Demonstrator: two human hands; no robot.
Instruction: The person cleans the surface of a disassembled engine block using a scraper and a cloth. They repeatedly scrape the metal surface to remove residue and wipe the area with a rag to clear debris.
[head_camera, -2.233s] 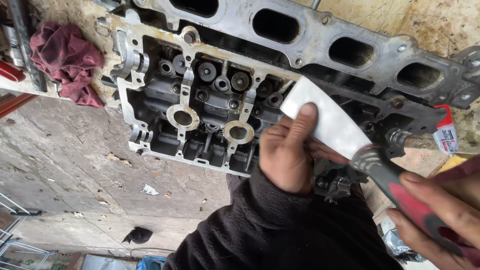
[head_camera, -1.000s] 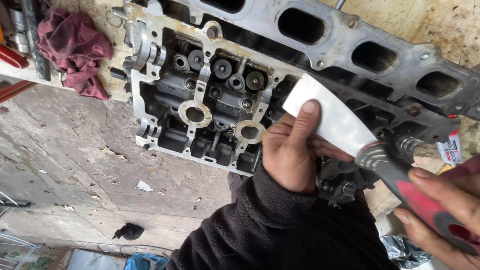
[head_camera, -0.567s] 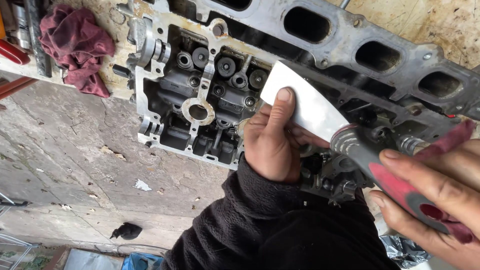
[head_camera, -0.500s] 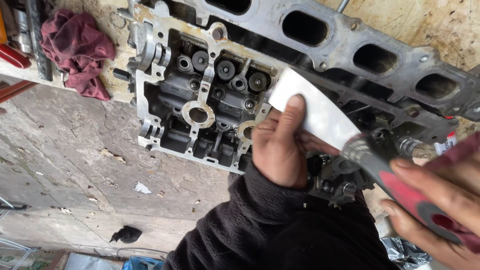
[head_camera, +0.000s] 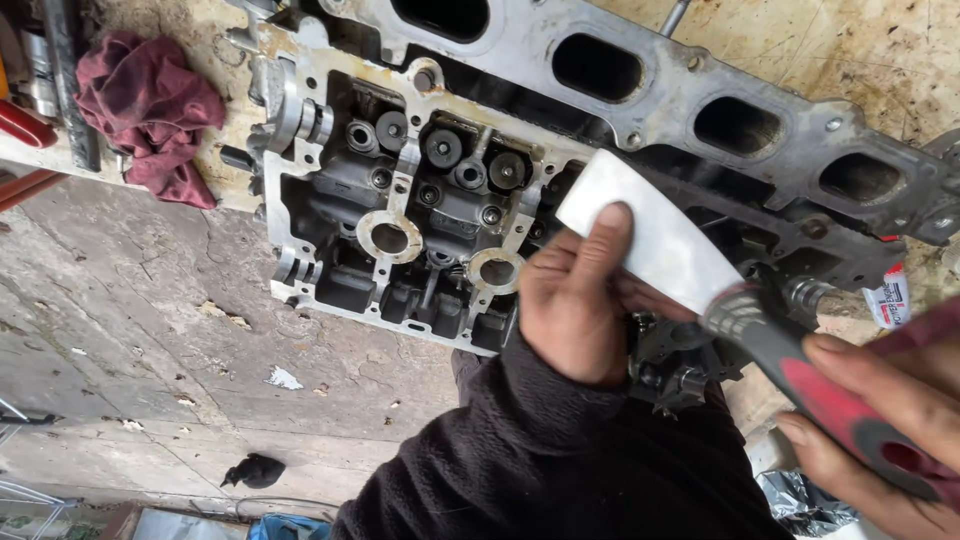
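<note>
- Right hand (head_camera: 880, 430), at 4 o'clock, grips the scraper (head_camera: 700, 275) by its red-black handle.
- Left hand (head_camera: 570, 300) presses fingertips on the wide blade.
- Blade lies on the cylinder head (head_camera: 400, 200), centre frame.
- Maroon rag (head_camera: 150, 110) lies at 10 o'clock.

1. Scraper (head_camera: 690, 262): wide flat steel blade, pale grey, squared end; blade laid low across the top face of the cylinder head (head_camera: 420, 230), tip pointing up-left; handle black with red inlay, running down to the lower right edge of the view
2. Cylinder head: bare aluminium casting, grimy, lying on a worn workbench with one end hanging over the bench edge; open valve side faces up; dark valve stems and springs sit in the pockets; two round cam bearing bores show near the front edge; a row of oblong ports runs along the far side; gasket rail stained and dull
</note>
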